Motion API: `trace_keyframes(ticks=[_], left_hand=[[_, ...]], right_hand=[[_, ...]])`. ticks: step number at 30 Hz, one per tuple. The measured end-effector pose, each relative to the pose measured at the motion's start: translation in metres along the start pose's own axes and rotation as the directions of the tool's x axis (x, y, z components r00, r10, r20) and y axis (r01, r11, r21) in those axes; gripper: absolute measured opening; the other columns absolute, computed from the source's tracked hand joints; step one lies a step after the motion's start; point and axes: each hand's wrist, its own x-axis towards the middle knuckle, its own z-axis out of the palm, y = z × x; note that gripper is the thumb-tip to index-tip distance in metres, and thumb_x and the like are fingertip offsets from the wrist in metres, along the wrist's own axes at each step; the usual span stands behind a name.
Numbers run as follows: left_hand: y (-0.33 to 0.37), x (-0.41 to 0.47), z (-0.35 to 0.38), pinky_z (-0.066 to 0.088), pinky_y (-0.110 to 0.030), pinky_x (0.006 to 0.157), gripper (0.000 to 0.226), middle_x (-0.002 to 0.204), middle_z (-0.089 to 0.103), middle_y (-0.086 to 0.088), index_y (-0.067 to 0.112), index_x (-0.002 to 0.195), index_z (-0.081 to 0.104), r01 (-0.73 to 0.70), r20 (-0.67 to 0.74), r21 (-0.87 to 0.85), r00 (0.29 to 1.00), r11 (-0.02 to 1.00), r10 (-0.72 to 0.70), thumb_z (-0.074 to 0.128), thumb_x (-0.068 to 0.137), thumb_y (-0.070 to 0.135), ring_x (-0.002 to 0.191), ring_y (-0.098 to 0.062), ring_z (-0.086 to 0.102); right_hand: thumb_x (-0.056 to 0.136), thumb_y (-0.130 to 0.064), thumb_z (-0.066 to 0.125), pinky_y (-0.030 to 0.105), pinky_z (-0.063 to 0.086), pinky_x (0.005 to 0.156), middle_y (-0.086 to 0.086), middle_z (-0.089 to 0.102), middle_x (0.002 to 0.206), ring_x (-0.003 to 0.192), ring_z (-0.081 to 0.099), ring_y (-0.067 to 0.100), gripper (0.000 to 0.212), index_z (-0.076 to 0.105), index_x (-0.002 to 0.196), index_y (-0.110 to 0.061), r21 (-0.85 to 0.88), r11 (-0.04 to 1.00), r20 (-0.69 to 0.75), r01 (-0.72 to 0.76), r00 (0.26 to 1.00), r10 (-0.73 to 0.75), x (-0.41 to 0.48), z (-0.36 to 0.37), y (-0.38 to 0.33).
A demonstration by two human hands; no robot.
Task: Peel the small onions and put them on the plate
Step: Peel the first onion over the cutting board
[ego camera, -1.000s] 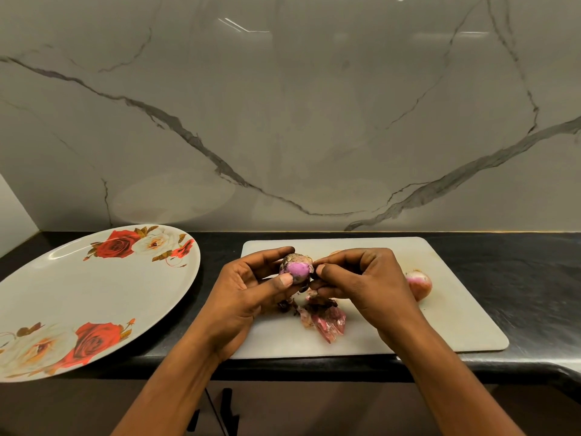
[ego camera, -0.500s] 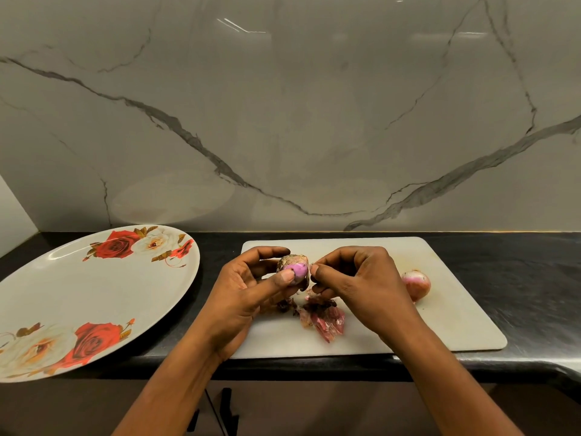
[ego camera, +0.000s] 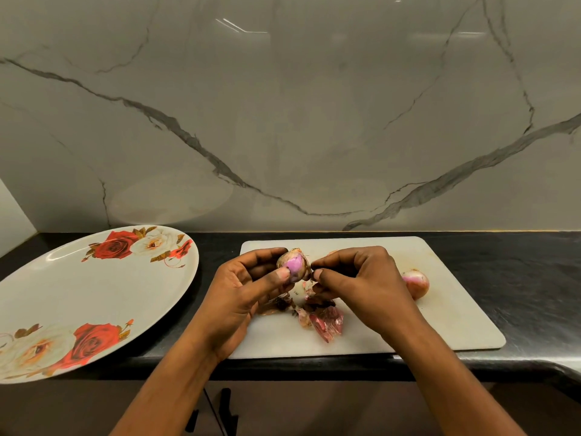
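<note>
**Peeling in hand at frame centre: one small onion half stripped, none on the plate.**

The left hand (ego camera: 248,287) gripped a small partly peeled pink-purple onion (ego camera: 294,264) between thumb and curled fingers, raised just above the white rectangular cutting board (ego camera: 440,325). The right hand (ego camera: 361,278), fingers curled, pinched the papery brown skin (ego camera: 305,269) on the onion's right side. Pink and brown peel scraps (ego camera: 323,322) lay on the board below the hands. A second small round pale-pink onion (ego camera: 416,283) sat on the board at centre right, just beside the right hand; whether it was fully peeled could not be told. The round white rose-printed plate (ego camera: 94,294), at lower left on the black stone countertop (ego camera: 518,278), showed no onions. Judgement: the next move calls for pulling the skin clear under a firm left-hand grip, then carrying the onion left to the plate.
</note>
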Motion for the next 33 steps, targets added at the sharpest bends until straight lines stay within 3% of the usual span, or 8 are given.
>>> trace_keyframes(ticks=[3,7,12,15,21,24,28,33], left_hand=[[0.0,0.0,0.0,0.064,-0.03,0.087,0.049,0.119,0.078,-0.011,0.01,0.129,0.068,-0.003,0.003,-0.009,1.0,1.0,0.003,0.074,0.08,0.007,0.112,-0.026,0.076],[-0.001,0.0,-0.001,0.064,-0.03,0.085,0.05,0.119,0.078,-0.013,0.007,0.128,0.068,-0.001,0.001,-0.009,1.0,1.0,0.001,0.076,0.079,0.003,0.11,-0.03,0.076],[0.0,0.0,-0.002,0.064,-0.029,0.081,0.05,0.118,0.078,-0.014,0.006,0.128,0.068,0.013,-0.014,-0.017,1.0,1.0,-0.013,0.076,0.079,0.004,0.108,-0.03,0.077],[0.0,0.0,-0.002,0.064,-0.029,0.08,0.049,0.118,0.078,-0.014,0.005,0.129,0.068,0.02,-0.004,-0.016,1.0,1.0,-0.02,0.076,0.081,0.005,0.11,-0.03,0.076],[0.0,0.001,-0.002,0.065,-0.032,0.084,0.049,0.119,0.077,-0.014,0.005,0.129,0.067,0.028,-0.003,-0.023,1.0,0.999,-0.028,0.076,0.081,0.005,0.111,-0.031,0.076],[0.0,0.001,-0.001,0.065,-0.033,0.083,0.051,0.119,0.077,-0.015,0.004,0.128,0.067,0.019,-0.012,-0.038,1.0,0.999,-0.02,0.078,0.078,0.005,0.11,-0.032,0.076],[0.0,0.001,-0.001,0.065,-0.035,0.083,0.054,0.119,0.076,-0.016,0.003,0.127,0.066,0.012,-0.03,-0.053,0.999,0.999,-0.014,0.08,0.075,0.005,0.108,-0.032,0.076],[-0.002,0.001,-0.003,0.065,-0.035,0.085,0.053,0.12,0.075,-0.017,0.003,0.127,0.065,0.016,-0.029,-0.063,0.999,0.998,-0.018,0.08,0.077,0.004,0.11,-0.033,0.076]], right_hand=[[0.087,-0.023,0.084,0.027,0.064,0.068,0.0,0.08,0.082,0.074,0.079,0.014,0.016,0.082,0.1,-0.014,0.082,0.996,0.038,0.019,0.999,-0.023,-0.002,0.001,-0.007],[0.08,-0.035,0.088,0.033,0.066,0.07,-0.001,0.08,0.08,0.074,0.079,0.017,0.025,0.082,0.098,-0.018,0.054,0.998,0.048,0.031,0.998,-0.034,-0.002,0.005,-0.008],[0.084,-0.021,0.087,0.023,0.062,0.064,-0.002,0.08,0.078,0.069,0.078,0.014,0.014,0.084,0.097,-0.017,0.037,0.998,0.022,0.046,0.999,-0.047,0.001,0.007,-0.003],[0.085,-0.011,0.083,0.028,0.064,0.068,-0.002,0.08,0.078,0.071,0.078,0.015,0.011,0.084,0.094,-0.017,0.033,0.998,0.004,0.049,0.999,-0.05,0.002,0.007,0.001],[0.087,-0.014,0.082,0.039,0.067,0.076,0.0,0.081,0.081,0.075,0.079,0.016,0.012,0.084,0.099,-0.015,0.063,0.997,0.02,0.046,0.999,-0.047,0.003,0.006,0.002],[0.085,-0.029,0.085,0.035,0.067,0.073,-0.003,0.081,0.082,0.075,0.079,0.013,0.02,0.083,0.103,-0.018,0.061,0.994,0.012,0.089,0.996,-0.09,-0.001,0.006,-0.002],[0.082,-0.034,0.087,0.019,0.061,0.065,-0.01,0.078,0.081,0.074,0.077,0.005,0.026,0.078,0.102,-0.02,-0.036,0.981,-0.049,0.19,0.98,-0.192,-0.008,0.007,-0.003],[0.083,-0.039,0.085,0.023,0.063,0.069,-0.014,0.078,0.082,0.077,0.076,0.004,0.02,0.084,0.098,-0.024,-0.079,0.969,-0.002,0.233,0.972,-0.234,-0.009,0.01,-0.003]])
